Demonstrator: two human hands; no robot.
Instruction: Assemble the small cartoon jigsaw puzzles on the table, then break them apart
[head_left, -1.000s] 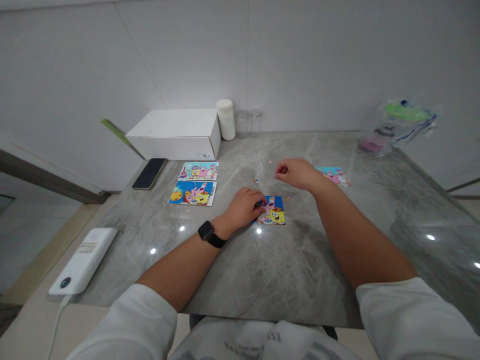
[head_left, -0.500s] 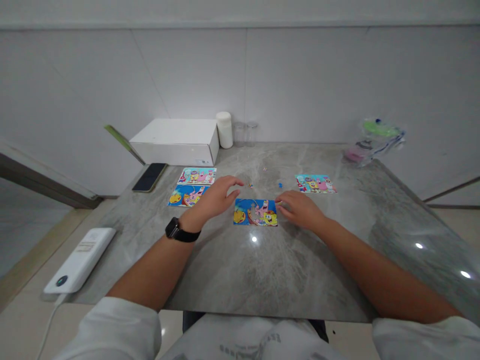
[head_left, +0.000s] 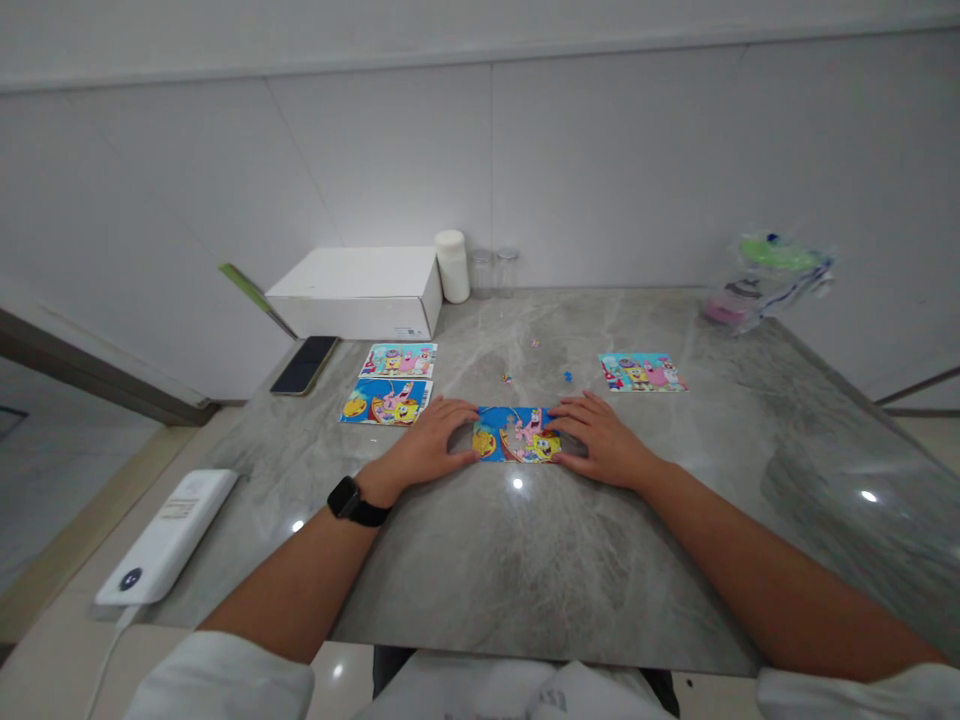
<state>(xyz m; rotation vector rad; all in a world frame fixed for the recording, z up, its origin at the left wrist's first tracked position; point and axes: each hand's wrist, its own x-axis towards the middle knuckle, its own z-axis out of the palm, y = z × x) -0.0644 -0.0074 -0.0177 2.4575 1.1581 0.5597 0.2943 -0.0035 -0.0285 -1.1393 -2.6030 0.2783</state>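
Note:
A blue cartoon puzzle [head_left: 517, 447] lies flat on the grey table with a grey gap left of its middle. My left hand [head_left: 436, 440] touches its left edge with thumb and fingertips, and my right hand [head_left: 602, 440] does the same at the right edge; thumb and fingers are apart on both. Just beyond the puzzle are small loose pieces: a multicoloured one [head_left: 506, 378], a blue one [head_left: 568, 377] and a pinkish one [head_left: 535, 344]. Two printed cards, one light blue [head_left: 400, 360] and one dark blue [head_left: 385, 401], lie at the left. A finished-looking light blue puzzle [head_left: 643, 372] is at the right.
The marble table [head_left: 570, 580] holds a black phone [head_left: 305, 364], a white box [head_left: 356, 292], a white bottle [head_left: 453, 267] and two clear glasses [head_left: 495, 273] at the back. A white power bank [head_left: 169, 535] sits front left, a plastic bag [head_left: 769, 280] back right.
My left hand has come down from above the puzzle's upper left to its left edge. My right hand has spread along the right edge. The view has shifted slightly.

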